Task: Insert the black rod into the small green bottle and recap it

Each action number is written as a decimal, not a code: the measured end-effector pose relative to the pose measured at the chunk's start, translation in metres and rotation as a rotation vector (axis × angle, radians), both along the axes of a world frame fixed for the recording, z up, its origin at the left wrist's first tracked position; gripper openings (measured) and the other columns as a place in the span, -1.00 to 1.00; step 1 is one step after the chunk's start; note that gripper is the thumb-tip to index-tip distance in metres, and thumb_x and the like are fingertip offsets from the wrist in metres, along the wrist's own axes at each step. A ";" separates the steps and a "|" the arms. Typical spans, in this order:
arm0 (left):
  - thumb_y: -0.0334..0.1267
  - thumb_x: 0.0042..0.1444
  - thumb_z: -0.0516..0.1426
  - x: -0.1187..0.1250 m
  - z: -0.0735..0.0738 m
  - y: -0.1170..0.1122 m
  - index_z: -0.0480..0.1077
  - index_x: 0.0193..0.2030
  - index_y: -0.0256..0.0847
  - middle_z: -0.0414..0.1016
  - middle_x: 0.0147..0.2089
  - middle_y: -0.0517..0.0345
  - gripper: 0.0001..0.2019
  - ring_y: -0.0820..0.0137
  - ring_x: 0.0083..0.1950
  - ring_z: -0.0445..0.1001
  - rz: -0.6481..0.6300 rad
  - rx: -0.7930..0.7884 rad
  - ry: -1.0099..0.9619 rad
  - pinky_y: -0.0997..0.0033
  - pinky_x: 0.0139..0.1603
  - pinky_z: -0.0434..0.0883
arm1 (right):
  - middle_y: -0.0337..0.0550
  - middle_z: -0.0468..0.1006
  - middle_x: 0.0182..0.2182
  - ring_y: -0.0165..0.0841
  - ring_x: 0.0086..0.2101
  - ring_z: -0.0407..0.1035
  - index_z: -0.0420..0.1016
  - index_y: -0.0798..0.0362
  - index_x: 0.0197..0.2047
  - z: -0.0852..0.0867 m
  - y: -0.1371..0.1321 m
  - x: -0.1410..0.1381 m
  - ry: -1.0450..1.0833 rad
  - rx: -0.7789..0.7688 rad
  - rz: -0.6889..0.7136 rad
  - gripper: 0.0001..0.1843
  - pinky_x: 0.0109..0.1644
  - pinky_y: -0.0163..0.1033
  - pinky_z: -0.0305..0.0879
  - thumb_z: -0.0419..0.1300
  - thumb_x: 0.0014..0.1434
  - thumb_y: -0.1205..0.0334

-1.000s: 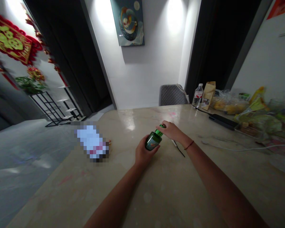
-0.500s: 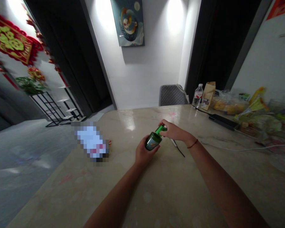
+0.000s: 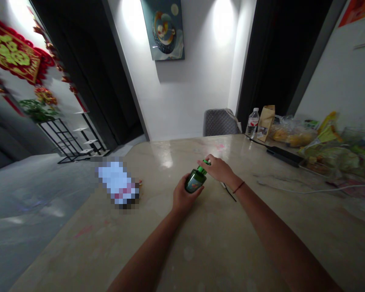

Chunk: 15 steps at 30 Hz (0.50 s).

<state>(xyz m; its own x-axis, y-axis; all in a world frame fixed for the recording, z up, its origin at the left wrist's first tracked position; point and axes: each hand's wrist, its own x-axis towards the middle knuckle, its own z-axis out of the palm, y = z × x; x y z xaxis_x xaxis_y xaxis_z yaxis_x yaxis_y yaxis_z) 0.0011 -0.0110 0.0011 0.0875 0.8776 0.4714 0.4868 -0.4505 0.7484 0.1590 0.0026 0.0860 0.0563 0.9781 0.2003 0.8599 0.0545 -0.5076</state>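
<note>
Gripping a green glass bottle (image 3: 195, 181) in the left hand (image 3: 184, 196), the person keeps it tilted, with the neck directed toward the far right. The left fingers wrap around the body of the bottle and press against it. The lower end of the bottle is hidden by this hand, so contact with the stone tabletop (image 3: 158, 247) cannot be confirmed.

The right hand (image 3: 219, 170) reaches across from the right, with its fingers (image 3: 204, 164) curled over the bottle's neck. The neck and any cap are largely covered. The thumb cannot be made out, so a pinch cannot be confirmed. A thin red cord (image 3: 239, 187) circles the right wrist.

A black cord (image 3: 230, 194) lies on the tabletop just beyond the right forearm, with its upper end hidden behind the hand. To the left of the hands lies a pixelated object (image 3: 118, 182), which cannot be identified. Along the far right edge stand a water bottle (image 3: 252, 124) and a paper bag (image 3: 265, 123). A black rectangular box (image 3: 282, 156) and a white cable (image 3: 307, 190) lie nearer. Plastic-wrapped food (image 3: 288, 136) lies at the right, partly blurred. A gray chair (image 3: 220, 123) stands beyond the far edge.
</note>
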 end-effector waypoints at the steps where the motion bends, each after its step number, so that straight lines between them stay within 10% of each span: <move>1: -0.04 -0.18 0.22 0.000 0.000 0.000 0.24 0.03 -0.16 0.44 -0.07 0.05 -0.41 0.28 -0.09 0.43 0.002 -0.001 -0.003 0.25 -0.05 0.37 | -0.02 0.52 -0.30 -0.23 -0.25 0.39 0.35 0.06 -0.20 0.000 0.000 -0.001 -0.009 0.009 -0.012 -0.49 -0.26 -0.26 0.17 -0.07 0.09 -0.20; 15: -0.05 -0.19 0.22 0.000 0.001 -0.001 0.25 0.02 -0.15 0.45 -0.10 0.09 -0.42 0.31 -0.12 0.43 -0.025 -0.010 -0.034 0.29 -0.09 0.37 | -0.09 0.50 -0.35 -0.33 -0.34 0.35 0.29 0.07 -0.22 -0.005 0.004 0.002 0.022 -0.012 0.105 -0.68 -0.31 -0.32 0.11 -0.08 0.14 0.01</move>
<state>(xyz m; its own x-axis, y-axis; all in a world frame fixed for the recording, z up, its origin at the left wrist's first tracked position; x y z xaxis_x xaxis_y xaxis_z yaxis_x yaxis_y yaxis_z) 0.0016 -0.0121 0.0018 0.0934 0.8800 0.4656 0.4502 -0.4544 0.7686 0.1613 0.0063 0.0812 -0.0422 0.9812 0.1884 0.8385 0.1374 -0.5273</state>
